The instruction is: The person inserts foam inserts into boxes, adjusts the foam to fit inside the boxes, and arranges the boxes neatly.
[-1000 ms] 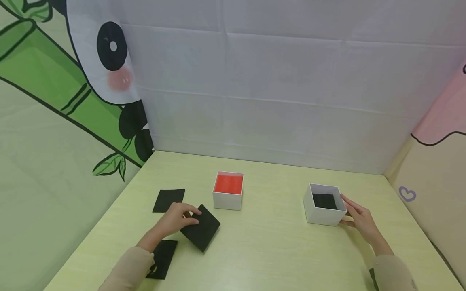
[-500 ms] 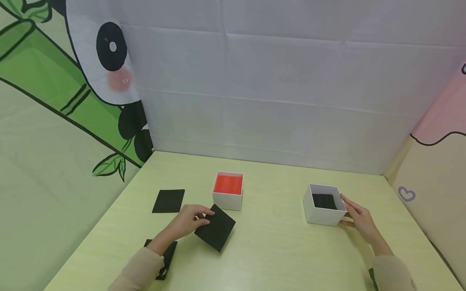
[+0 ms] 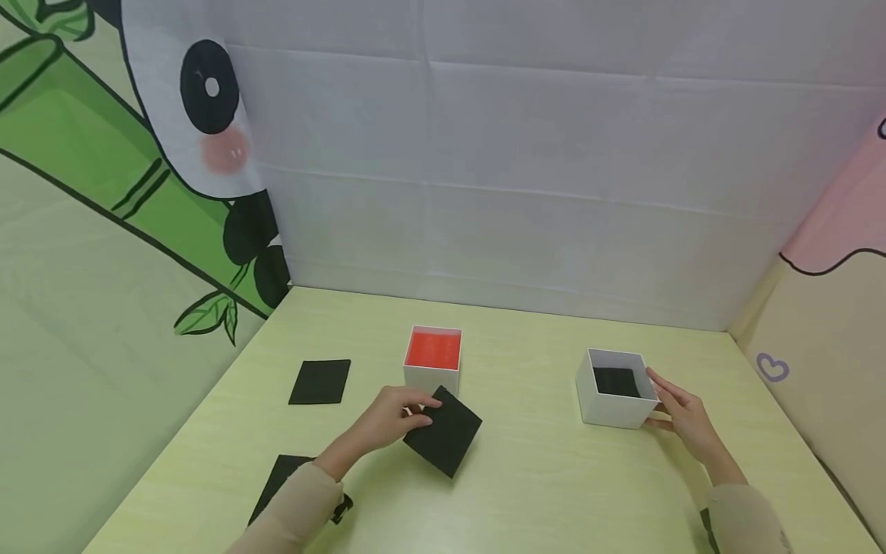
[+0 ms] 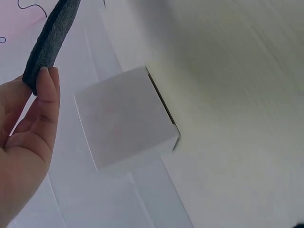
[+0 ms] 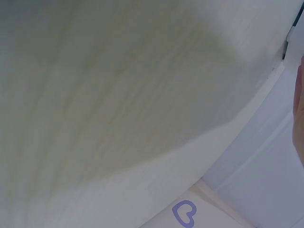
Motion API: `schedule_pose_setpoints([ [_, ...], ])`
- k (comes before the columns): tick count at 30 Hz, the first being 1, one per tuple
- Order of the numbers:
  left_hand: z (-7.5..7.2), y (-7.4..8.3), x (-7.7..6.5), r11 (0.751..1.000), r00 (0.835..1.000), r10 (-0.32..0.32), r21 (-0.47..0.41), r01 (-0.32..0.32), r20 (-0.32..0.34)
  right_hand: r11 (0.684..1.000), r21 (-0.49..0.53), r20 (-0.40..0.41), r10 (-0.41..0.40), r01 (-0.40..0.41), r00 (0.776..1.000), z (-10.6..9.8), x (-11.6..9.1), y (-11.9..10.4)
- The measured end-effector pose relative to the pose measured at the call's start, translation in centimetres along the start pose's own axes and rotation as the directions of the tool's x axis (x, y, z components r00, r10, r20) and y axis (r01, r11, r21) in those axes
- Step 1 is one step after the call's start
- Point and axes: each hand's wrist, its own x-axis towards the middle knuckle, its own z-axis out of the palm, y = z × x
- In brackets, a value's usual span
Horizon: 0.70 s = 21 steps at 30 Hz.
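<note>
My left hand (image 3: 391, 419) pinches a thin black square pad (image 3: 446, 435) by one corner, holding it tilted above the table. In the left wrist view the pad (image 4: 52, 40) shows edge-on between thumb and fingers. Just behind the pad stands a white box (image 3: 432, 377) with a red layer (image 3: 434, 350) inside. At the right, my right hand (image 3: 685, 423) touches the right side of an open-topped white box (image 3: 612, 412) with extended fingers. A black square piece (image 3: 616, 382) lies inside that box. The right wrist view catches only a sliver of the hand (image 5: 299, 114).
One black square pad (image 3: 320, 382) lies flat at the left of the pale wooden table (image 3: 533, 477). Another pad (image 3: 277, 481), nearer the front, is partly covered by the left sleeve (image 3: 298, 508). A white cloth backdrop (image 3: 512, 192) rises behind the table's far edge.
My left hand has carried the pinched black pad to the right, now in front of the box with the red layer. The right hand and its box have stayed put.
</note>
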Motion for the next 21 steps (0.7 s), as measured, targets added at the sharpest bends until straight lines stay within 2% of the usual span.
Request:
schedule_pose_setpoints([
  [10,1.8,1.4,1.7,0.995,1.000,-0.016,-0.099,0.017,0.012,1.000,-0.007,-0.002,0.018,-0.018,1.000,0.0,0.1,-0.1],
  [17,2.5,1.8,2.6,0.996,0.999,0.032,-0.085,-0.032,0.006,1.000,0.005,0.008,0.028,-0.028,1.000,0.1,0.1,-0.3],
  [21,3.0,2.1,3.0,0.996,0.999,0.039,-0.080,-0.039,-0.001,0.999,-0.003,-0.001,0.032,-0.032,0.999,0.1,0.0,-0.4],
])
